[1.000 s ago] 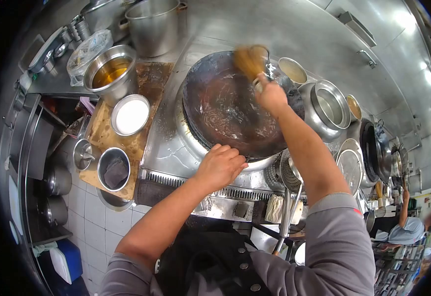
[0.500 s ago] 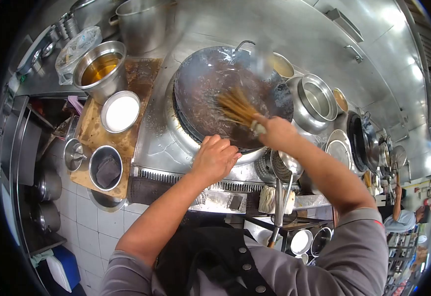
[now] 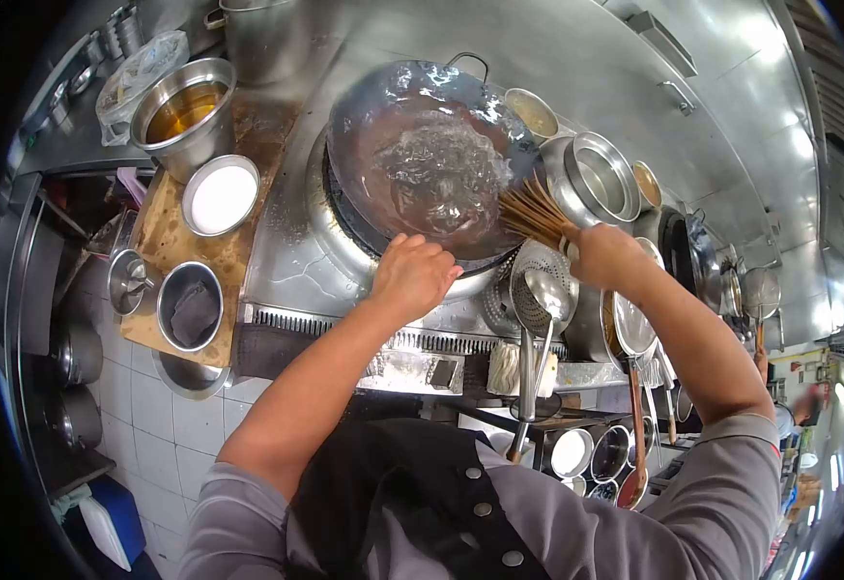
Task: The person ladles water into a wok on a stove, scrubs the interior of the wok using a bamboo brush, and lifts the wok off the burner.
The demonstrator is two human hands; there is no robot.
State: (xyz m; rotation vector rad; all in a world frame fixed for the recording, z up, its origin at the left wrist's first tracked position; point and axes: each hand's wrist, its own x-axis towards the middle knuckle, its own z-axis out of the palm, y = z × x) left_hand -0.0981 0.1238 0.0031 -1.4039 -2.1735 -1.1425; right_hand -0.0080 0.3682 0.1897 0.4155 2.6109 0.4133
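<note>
A large dark wok point(image 3: 364, 145) sits on the stove's burner ring, with churning clear water point(image 3: 441, 169) in it. My left hand point(image 3: 414, 275) is closed on the wok's near rim, its fingers curled over the edge. In my right hand point(image 3: 607, 256) is a bamboo wok brush point(image 3: 535, 211), gripped by its handle end. The bristles are at the wok's right rim. Just below the brush, a perforated strainer point(image 3: 538, 261) and a steel ladle point(image 3: 549, 293) rest side by side near the stove front.
On the left, a wooden board point(image 3: 166, 251) carries a pot of amber liquid point(image 3: 190, 111), a bowl of white contents point(image 3: 221, 196) and a steel container point(image 3: 190, 306). Steel bowls point(image 3: 600, 179) stand right of the wok. A long-handled utensil point(image 3: 637, 406) lies farther right.
The brush has moved right, from inside the wok to its right rim. Water now shows as a churning pool in the wok. My left hand stays on the near rim.
</note>
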